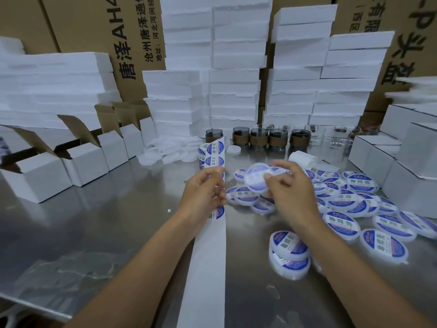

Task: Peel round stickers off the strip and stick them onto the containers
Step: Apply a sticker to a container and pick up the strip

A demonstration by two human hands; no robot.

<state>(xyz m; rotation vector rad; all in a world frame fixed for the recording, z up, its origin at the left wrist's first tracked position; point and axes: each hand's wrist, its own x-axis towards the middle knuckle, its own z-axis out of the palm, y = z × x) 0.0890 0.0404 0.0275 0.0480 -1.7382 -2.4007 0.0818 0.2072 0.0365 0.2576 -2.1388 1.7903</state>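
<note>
strip (208,256) pinched by left hand (203,188); right hand (288,195) grip curls round blurred container (255,178).

A long white strip (208,256) runs up through the left hand (203,188), bare below it. Round blue-and-white stickers (216,147) show on it just below and beyond that hand, where it curls into a roll. The right hand (288,185) holds a shallow, cloudy round container (255,176), blurred. Labelled containers (354,200) lie scattered beyond and right of that hand, two stacked by its wrist. Plain containers (170,152) are heaped beyond the left hand.
</note>
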